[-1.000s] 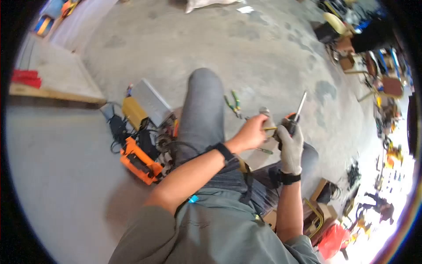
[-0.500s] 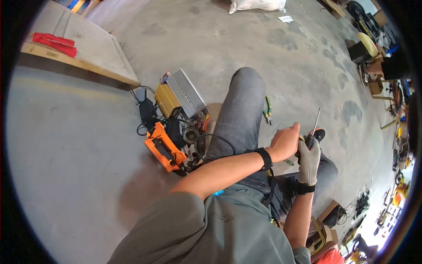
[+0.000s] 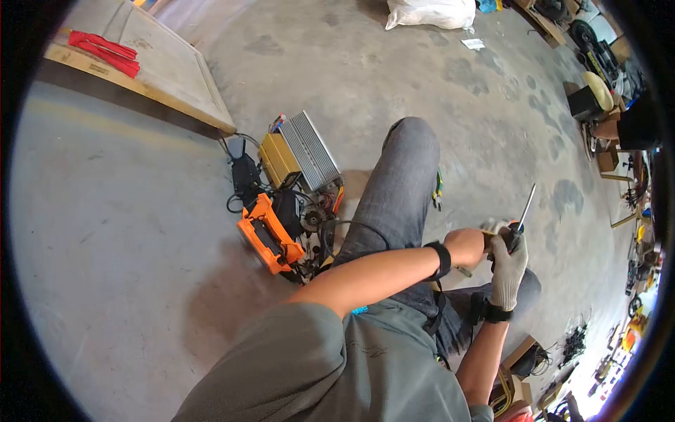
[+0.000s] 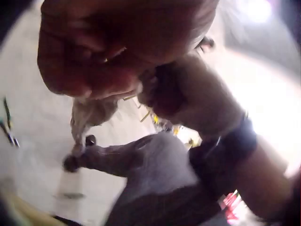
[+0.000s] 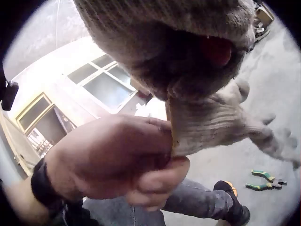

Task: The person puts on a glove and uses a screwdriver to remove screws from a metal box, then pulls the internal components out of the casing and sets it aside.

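Observation:
My bare left hand (image 3: 465,247) (image 4: 127,42) (image 5: 117,157) pinches the yellow-edged cuff of a loose white knit glove (image 3: 494,225) (image 4: 91,113) (image 5: 211,123), whose fingers dangle beyond the cuff in the right wrist view. My right hand (image 3: 509,271) (image 4: 188,94) (image 5: 178,42) wears a similar glove and is closed around the dark handle of a screwdriver (image 3: 527,204), shaft pointing up and away. Both hands meet at the cuff, above my bent leg. Whether the right fingers also hold the cuff is hidden.
Green-handled pliers (image 3: 439,188) (image 4: 8,125) (image 5: 265,182) lie on the floor beyond my knee. Left of my leg are an orange part (image 3: 271,235), a finned silver box (image 3: 309,151) and cables. A wooden board (image 3: 155,74) carries red gloves (image 3: 105,51). Boxes and clutter line the right side.
The head view has swung, so the floor items sit further right. My left hand has closed in beside the right one, the loose glove shows past them, and my knee now partly covers the pliers.

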Tool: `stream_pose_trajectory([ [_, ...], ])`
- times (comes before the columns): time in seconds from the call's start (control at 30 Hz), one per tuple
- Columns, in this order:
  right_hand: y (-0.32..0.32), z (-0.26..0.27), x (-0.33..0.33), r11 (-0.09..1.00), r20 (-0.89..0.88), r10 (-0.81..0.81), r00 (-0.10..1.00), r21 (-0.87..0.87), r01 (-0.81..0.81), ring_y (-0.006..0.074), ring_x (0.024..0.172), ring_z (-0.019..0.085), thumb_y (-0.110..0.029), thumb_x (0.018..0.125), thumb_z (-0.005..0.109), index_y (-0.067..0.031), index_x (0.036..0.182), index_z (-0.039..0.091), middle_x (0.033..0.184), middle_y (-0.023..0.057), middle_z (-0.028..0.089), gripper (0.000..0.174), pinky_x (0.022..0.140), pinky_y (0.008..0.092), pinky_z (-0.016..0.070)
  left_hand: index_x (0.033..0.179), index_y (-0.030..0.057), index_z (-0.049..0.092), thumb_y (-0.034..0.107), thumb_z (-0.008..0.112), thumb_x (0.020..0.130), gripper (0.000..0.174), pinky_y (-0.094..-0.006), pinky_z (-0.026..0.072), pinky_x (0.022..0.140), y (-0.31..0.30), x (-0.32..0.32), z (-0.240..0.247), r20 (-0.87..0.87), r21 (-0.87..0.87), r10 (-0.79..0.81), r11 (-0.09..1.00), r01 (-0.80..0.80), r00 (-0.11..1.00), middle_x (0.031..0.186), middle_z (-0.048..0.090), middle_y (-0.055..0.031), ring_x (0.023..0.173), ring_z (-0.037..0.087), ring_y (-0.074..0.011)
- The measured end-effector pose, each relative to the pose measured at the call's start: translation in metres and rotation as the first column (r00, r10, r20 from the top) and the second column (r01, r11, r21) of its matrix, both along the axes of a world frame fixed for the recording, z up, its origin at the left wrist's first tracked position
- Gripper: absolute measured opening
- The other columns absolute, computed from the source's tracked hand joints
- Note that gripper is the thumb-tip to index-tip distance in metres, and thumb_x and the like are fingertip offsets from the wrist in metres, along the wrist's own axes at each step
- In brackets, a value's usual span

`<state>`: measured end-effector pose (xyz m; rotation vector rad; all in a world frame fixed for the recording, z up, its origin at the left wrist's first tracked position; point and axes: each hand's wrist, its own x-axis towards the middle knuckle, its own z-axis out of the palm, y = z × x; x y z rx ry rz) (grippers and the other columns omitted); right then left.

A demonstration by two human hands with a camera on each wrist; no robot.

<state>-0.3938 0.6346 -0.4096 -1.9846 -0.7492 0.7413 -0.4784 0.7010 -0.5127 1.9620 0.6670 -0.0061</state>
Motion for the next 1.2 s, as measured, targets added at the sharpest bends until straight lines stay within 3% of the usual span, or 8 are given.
stream_pose_trajectory([
  [0.03, 0.0, -0.001, 0.0, 1.0, -0.001, 0.001, 1.0, 0.005, -0.001, 0.0084, 0.063, 0.054, -0.011, 0.09, 0.063, 0.0022, 0.102, 0.062, 0.078, 0.0013, 0.06, 0.018, 0.058, 0.0246, 0.0449, 0.089, 0.0034, 0.067, 0.014, 0.057, 0.091, 0.015, -0.0371, 0.0469, 0.052, 0.014, -0.002, 0.01, -0.001, 0.005, 0.001, 1.0, -0.001, 1.0, 0.064, 0.059, -0.01, 0.061, 0.063, -0.0221],
  [0.07, -0.001, -0.003, 0.001, 0.999, 0.006, 0.032, 0.999, -0.009, -0.032, 0.0076, 0.062, 0.053, -0.013, 0.09, 0.064, 0.0011, 0.102, 0.062, 0.077, 0.0007, 0.06, 0.018, 0.056, 0.0234, 0.0432, 0.085, 0.0042, 0.065, 0.014, 0.056, 0.091, 0.014, -0.0348, 0.0426, 0.049, 0.035, -0.001, 0.02, -0.041, -0.585, 0.079, 0.806, -0.088, 0.996, 0.063, 0.057, -0.0071, 0.056, 0.056, -0.0185],
  [0.13, -0.001, -0.002, -0.003, 0.999, -0.051, 0.042, 0.998, 0.01, -0.042, 0.0079, 0.063, 0.054, -0.009, 0.091, 0.064, 0.001, 0.101, 0.061, 0.078, 0.001, 0.061, 0.015, 0.057, 0.0243, 0.0437, 0.072, 0.0072, 0.055, 0.012, 0.054, 0.089, 0.018, -0.0285, 0.0308, 0.043, 0.059, 0.001, 0.026, -0.181, -0.975, 0.235, 0.082, -0.205, 0.955, 0.061, 0.049, -0.0004, 0.046, 0.037, -0.0104],
  [0.3, 0.005, -0.003, -0.017, 0.993, -0.036, 0.119, 0.992, -0.012, -0.12, 0.0059, 0.069, 0.053, -0.009, 0.09, 0.067, 0.0033, 0.102, 0.064, 0.079, 0.001, 0.061, 0.017, 0.06, 0.0235, 0.0441, 0.064, 0.0119, 0.046, 0.012, 0.052, 0.086, 0.023, -0.0273, 0.0286, 0.042, 0.072, 0.009, 0.015, -0.132, -0.991, 0.477, -0.082, -0.106, 0.869, 0.058, 0.044, 0.0012, 0.044, 0.032, -0.0084],
  [0.47, 0.013, 0.002, -0.012, 0.999, -0.121, -0.019, 0.992, 0.035, 0.024, 0.0069, 0.062, 0.056, -0.01, 0.087, 0.067, 0.0046, 0.104, 0.064, 0.077, 0.0021, 0.063, 0.023, 0.056, 0.0234, 0.0456, 0.082, 0.0024, 0.061, 0.004, 0.049, 0.085, 0.013, -0.0333, 0.051, 0.061, 0.06, -0.007, 0.026, -0.248, -0.964, 0.691, -0.105, -0.245, 0.679, 0.076, 0.06, -0.0061, 0.062, 0.057, -0.0182],
  [0.5, 0.013, 0.001, -0.011, 0.999, -0.128, -0.012, 0.992, 0.034, 0.017, 0.0083, 0.063, 0.058, -0.01, 0.087, 0.067, 0.0045, 0.104, 0.064, 0.078, 0.0029, 0.065, 0.023, 0.056, 0.0236, 0.047, 0.098, 0.0012, 0.066, 0.0, 0.049, 0.089, 0.019, -0.034, 0.0541, 0.075, 0.053, -0.011, 0.005, 0.062, -0.887, 0.601, 0.399, -0.232, 0.796, 0.094, 0.067, -0.0076, 0.082, 0.065, -0.0187],
  [0.57, 0.017, 0.0, -0.016, 0.987, -0.192, 0.012, 0.981, 0.157, 0.019, 0.0105, 0.065, 0.06, -0.01, 0.085, 0.067, 0.0037, 0.104, 0.065, 0.08, 0.0045, 0.066, 0.023, 0.059, 0.0246, 0.0493, 0.096, 0.0054, 0.07, 0.006, 0.054, 0.092, 0.016, -0.0295, 0.0525, 0.073, 0.041, -0.009, 0.006, -0.06, -0.975, 0.583, 0.14, -0.173, 0.811, 0.091, 0.067, -0.0034, 0.08, 0.064, -0.0147],
  [1.2, -0.015, -0.012, -0.01, 0.987, -0.379, 0.06, 0.924, 0.163, 0.003, 0.0094, 0.066, 0.059, -0.016, 0.086, 0.069, 0.0015, 0.104, 0.059, 0.076, 0.0046, 0.061, 0.027, 0.06, 0.0274, 0.0492, 0.131, 0.0087, 0.062, 0.029, 0.052, 0.103, 0.035, -0.03, 0.0519, 0.075, 0.057, 0.004, 0.025, 0.07, -0.922, 0.263, 0.386, -0.039, 0.962, 0.111, 0.067, -0.0053, 0.087, 0.063, -0.0122],
])
